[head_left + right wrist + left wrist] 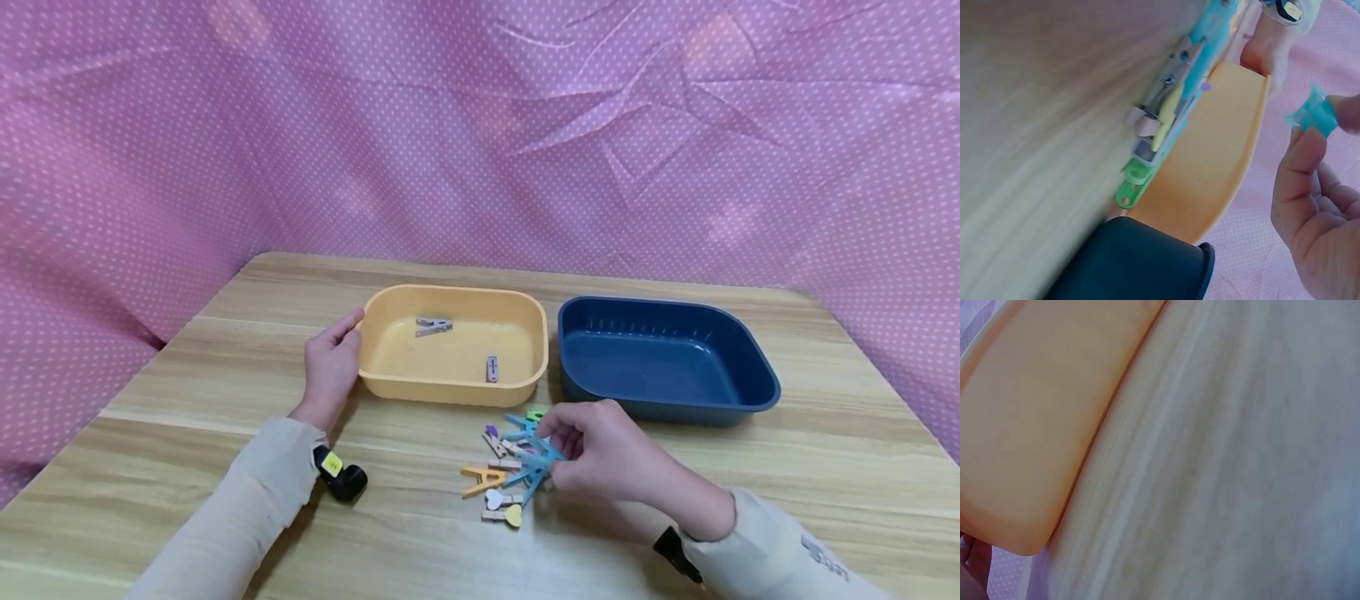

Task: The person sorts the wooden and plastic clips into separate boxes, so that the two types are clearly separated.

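My right hand (607, 446) pinches a light blue plastic clothespin (1319, 115) between thumb and fingertips, just above a small pile of clothespins. In that pile lie an orange clothespin (483, 480), other blue ones, a green one (536, 415), and small wooden ones, some with hearts, such as a white heart (493, 499) and a yellow heart (513, 517). At the left end of a yellow tub (450, 392), my left hand (332, 358) rests against the outer wall with its fingers fairly straight. Two grey clothespins (433, 326) lie inside that tub, well apart.
A dark blue tub (667, 408) stands right of the yellow one, a narrow gap between them. Both are on a wooden table (187, 417). Pink dotted cloth (450, 150) hangs behind and at both sides.
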The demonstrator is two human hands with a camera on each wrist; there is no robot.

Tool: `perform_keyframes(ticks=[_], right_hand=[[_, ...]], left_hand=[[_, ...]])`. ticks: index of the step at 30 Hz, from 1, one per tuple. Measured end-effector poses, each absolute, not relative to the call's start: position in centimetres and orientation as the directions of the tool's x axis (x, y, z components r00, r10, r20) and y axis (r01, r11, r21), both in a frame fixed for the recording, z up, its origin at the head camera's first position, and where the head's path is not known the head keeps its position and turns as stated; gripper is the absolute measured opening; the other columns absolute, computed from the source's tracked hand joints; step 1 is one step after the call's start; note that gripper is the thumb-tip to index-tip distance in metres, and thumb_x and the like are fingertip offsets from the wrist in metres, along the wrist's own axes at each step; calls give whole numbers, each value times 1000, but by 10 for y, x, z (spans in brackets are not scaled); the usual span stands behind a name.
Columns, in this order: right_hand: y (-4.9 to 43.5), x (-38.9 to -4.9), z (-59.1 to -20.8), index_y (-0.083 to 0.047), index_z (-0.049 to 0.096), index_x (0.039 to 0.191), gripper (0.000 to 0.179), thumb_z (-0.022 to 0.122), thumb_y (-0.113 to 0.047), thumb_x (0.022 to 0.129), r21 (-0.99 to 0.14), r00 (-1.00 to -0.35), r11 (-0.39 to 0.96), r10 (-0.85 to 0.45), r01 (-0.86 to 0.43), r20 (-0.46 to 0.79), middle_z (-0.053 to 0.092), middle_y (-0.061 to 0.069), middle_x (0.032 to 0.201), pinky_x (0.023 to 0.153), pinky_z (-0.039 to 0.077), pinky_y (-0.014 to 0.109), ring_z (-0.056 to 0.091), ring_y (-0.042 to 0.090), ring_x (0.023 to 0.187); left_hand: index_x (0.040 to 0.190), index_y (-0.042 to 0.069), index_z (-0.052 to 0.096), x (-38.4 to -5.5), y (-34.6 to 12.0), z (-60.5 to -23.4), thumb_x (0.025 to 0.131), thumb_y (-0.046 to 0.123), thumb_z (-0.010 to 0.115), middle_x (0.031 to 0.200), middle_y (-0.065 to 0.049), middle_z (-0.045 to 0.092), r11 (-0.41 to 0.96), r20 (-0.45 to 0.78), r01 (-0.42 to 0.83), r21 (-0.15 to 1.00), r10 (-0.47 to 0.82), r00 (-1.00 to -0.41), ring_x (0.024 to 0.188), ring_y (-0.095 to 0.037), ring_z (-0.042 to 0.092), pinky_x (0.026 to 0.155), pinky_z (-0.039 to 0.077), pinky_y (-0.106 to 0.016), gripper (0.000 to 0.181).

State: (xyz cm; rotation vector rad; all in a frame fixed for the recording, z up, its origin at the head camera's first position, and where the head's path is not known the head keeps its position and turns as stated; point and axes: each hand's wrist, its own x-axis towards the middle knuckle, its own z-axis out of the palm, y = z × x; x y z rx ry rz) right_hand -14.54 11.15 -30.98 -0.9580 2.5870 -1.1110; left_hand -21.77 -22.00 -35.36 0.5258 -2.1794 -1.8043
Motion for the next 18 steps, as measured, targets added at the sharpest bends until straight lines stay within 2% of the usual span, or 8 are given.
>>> perform_keyframes(ticks=[18], right_hand=[[101,-152,-299,-6,66,97,27,68,0,71,-801,-893,472,-418,-369,165,61,2,79,61,50,21,54,15,73]], left_hand=[[132,14,52,-221,-221,-355,95,15,42,139,0,47,157,-18,-99,983,-447,-894,125,-11,44,100,41,-25,38]])
